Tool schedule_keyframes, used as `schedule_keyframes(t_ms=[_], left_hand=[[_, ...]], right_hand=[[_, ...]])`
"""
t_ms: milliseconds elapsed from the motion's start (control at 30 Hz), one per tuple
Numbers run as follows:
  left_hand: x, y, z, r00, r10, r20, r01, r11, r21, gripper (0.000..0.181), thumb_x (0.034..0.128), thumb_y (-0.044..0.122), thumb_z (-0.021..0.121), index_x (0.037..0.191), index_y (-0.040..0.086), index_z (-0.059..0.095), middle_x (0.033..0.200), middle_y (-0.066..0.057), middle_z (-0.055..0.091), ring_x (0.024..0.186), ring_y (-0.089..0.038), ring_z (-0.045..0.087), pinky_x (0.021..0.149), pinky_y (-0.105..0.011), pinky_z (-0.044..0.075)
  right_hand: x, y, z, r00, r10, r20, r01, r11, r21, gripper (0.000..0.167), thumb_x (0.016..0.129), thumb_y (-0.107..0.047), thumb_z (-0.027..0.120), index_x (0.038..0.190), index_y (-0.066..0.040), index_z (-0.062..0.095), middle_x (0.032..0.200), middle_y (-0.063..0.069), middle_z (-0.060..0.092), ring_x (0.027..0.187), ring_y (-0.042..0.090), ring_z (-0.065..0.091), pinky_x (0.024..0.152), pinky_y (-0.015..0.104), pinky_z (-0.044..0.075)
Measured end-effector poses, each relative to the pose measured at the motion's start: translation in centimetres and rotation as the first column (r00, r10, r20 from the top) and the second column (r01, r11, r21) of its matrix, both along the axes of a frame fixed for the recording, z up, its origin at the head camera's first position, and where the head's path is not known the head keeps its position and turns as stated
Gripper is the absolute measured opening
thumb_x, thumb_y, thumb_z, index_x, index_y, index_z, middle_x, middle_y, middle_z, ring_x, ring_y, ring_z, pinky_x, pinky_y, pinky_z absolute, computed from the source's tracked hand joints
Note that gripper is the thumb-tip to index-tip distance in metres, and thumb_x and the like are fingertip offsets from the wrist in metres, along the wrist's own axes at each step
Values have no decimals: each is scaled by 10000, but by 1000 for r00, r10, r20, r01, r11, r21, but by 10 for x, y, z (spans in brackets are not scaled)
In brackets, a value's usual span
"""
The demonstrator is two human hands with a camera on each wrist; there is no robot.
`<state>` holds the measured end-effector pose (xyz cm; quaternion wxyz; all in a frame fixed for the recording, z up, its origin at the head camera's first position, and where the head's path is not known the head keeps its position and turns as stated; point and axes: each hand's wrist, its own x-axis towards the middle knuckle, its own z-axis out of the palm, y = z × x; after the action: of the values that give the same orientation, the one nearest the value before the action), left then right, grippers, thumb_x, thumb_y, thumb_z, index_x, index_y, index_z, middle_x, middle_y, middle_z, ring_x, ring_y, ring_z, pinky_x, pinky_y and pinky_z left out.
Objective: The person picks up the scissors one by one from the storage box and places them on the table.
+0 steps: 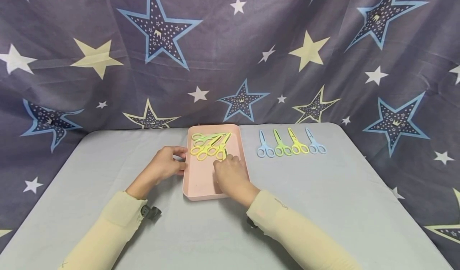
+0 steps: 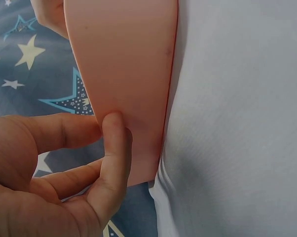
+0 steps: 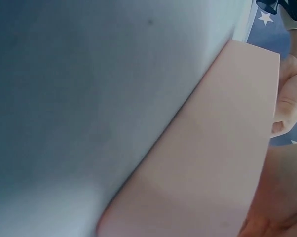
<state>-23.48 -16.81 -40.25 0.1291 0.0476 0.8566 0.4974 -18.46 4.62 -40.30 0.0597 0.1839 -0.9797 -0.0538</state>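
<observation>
A pink tray (image 1: 201, 182) lies on the table with several yellow and green scissors (image 1: 205, 147) overlapping in its far part. My left hand (image 1: 168, 163) is at the tray's left side; in the left wrist view its fingertips (image 2: 114, 126) press against the outer wall near the rim. Over the tray's right half, my right hand (image 1: 231, 178) has its fingers curled down around a pair of yellow scissors (image 1: 224, 154). Only a blade end shows beyond those fingers, and the handles are hidden. The right wrist view shows mostly the tray's outer wall (image 3: 203, 143).
Right of the tray, several scissors stand in a row on the grey table (image 1: 287, 190): blue scissors (image 1: 265, 149), green scissors (image 1: 282, 147), yellow scissors (image 1: 298, 145) and more blue scissors (image 1: 316, 145). A star-patterned curtain (image 1: 215, 62) hangs behind the table.
</observation>
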Motion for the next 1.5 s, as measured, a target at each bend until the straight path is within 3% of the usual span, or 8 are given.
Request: schedule_keyframes(t_ms=[200, 433, 800, 1167, 1500], left_hand=[[1, 0, 1, 1000, 0, 8, -1, 1000, 6, 598, 883, -90, 660, 1452, -104, 478, 1322, -285, 543, 839, -259, 721, 732, -320, 671], [0, 0, 1, 1000, -5, 7, 5, 1000, 9, 594, 880, -90, 656, 1447, -113, 479, 1314, -287, 546, 843, -263, 730, 730, -318, 670], [0, -1, 0, 1000, -3, -8, 2, 1000, -17, 589, 877, -79, 646, 1444, -102, 490, 1318, -273, 557, 836, -250, 735, 719, -310, 670], [-1, -1, 0, 1000, 0, -21, -1, 1000, -15, 593, 869, -92, 663, 1439, -102, 499, 1295, -279, 568, 805, -238, 727, 712, -306, 669], [-1, -2, -1, 1000, -3, -11, 3, 1000, -2, 594, 873, -92, 656, 1443, -106, 490, 1303, -276, 564, 797, -223, 725, 723, -319, 671]], right_hand=[[1, 3, 8, 1000, 6, -28, -6, 1000, 17, 277, 879, -285, 788, 1093, -112, 753, 893, 157, 685, 784, 248, 603, 664, 353, 564], [3, 13, 23, 996, 6, -92, -10, 999, -47, 163, 921, -169, 715, 1075, -123, 745, 895, 160, 661, 793, 270, 573, 633, 364, 530], [1, 52, 36, 984, 14, -178, -37, 991, -127, 124, 888, -125, 740, 995, -64, 723, 825, 169, 657, 764, 304, 595, 617, 408, 533], [-6, 99, 22, 981, 4, -196, -35, 987, -156, 108, 831, -77, 755, 848, -44, 653, 733, 179, 615, 701, 324, 566, 589, 442, 507], [-5, 127, 2, 995, 58, -83, -73, 977, -200, 168, 793, -40, 757, 738, -79, 603, 652, 74, 596, 656, 288, 541, 589, 427, 499]])
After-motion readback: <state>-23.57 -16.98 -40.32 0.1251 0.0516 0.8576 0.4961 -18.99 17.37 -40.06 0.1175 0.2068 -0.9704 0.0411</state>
